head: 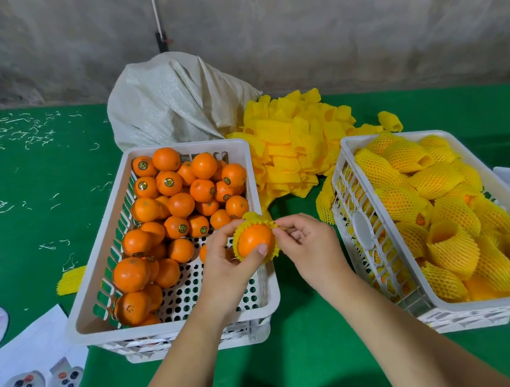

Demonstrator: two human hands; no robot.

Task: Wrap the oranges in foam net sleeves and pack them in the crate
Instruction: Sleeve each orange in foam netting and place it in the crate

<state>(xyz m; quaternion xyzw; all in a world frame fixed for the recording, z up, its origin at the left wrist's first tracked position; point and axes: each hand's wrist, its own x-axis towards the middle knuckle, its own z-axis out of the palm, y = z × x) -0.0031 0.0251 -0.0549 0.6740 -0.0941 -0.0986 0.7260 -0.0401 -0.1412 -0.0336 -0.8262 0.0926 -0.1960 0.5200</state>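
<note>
You are midway through sleeving one orange [254, 240], held above the near right corner of the left crate [173, 324]. Your left hand [229, 265] cups the fruit, thumb pressed across its front, while your right hand [306, 241] pinches the edge of the foam net sleeve [250, 219] at the fruit's right side. Neither grip is spread: the left curls round the orange, the right nips the sleeve's rim.

The sleeve sits as a frilled collar round the back half of the fruit, the near face bare. By my judgement the next move calls for drawing the rim toward you over the bulge until the net closes round the whole fruit, then carrying it across to the right crate [366, 141], which already holds a heap of wrapped ones.

The foam is soft yellow mesh, stretchy and ribbed, and should give under a gentle pull; tug hard at one spot and it may tear. The orange skin is smooth, glossy and round, so it could slip within the cupped palm. Unwrapped oranges [171, 203], many with small dark stickers, fill the far part of the left crate. A loose pile of spare sleeves [292, 143] lies between the crates on the green tabletop [22, 196], further back, beside a pale woven sack [171, 100]
</note>
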